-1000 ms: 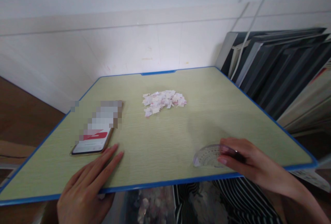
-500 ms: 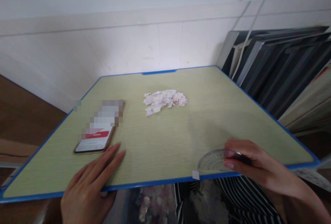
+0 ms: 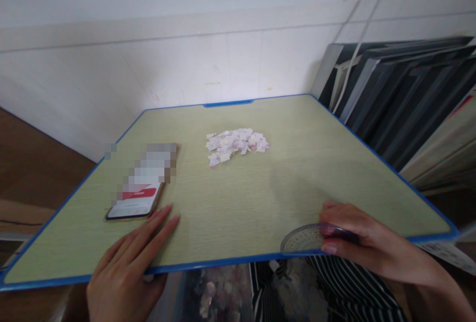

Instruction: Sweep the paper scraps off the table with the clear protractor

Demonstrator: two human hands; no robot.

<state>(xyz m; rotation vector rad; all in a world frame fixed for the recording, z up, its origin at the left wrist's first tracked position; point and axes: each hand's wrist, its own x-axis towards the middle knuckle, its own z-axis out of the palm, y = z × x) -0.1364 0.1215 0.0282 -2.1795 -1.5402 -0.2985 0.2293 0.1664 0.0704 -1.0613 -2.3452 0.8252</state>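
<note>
My right hand (image 3: 357, 232) pinches a clear protractor (image 3: 302, 237) between thumb and fingers, at the near edge of the light green table (image 3: 230, 203). A small white paper scrap (image 3: 274, 265) shows just below that edge, over striped fabric, apart from the protractor. My left hand (image 3: 128, 265) rests at the near left edge with its fingers stretched out on the tabletop and its thumb lower, by the rim. Its fingertips lie close to the lower end of a phone (image 3: 136, 205). A loose pile of paper scraps (image 3: 236, 143) lies farther back, near the middle.
Blue trim (image 3: 208, 265) edges the table. Below its front, pale pieces (image 3: 208, 292) show in what looks like a container, beside striped clothing (image 3: 353, 282). Dark flat panels (image 3: 401, 89) lean at the right, with a white cable (image 3: 366, 29) before them. A white wall stands behind.
The paper scrap has gone from the table's front edge to below it. The protractor has tilted and shifted slightly towards me with my right hand. My left hand stays in place.
</note>
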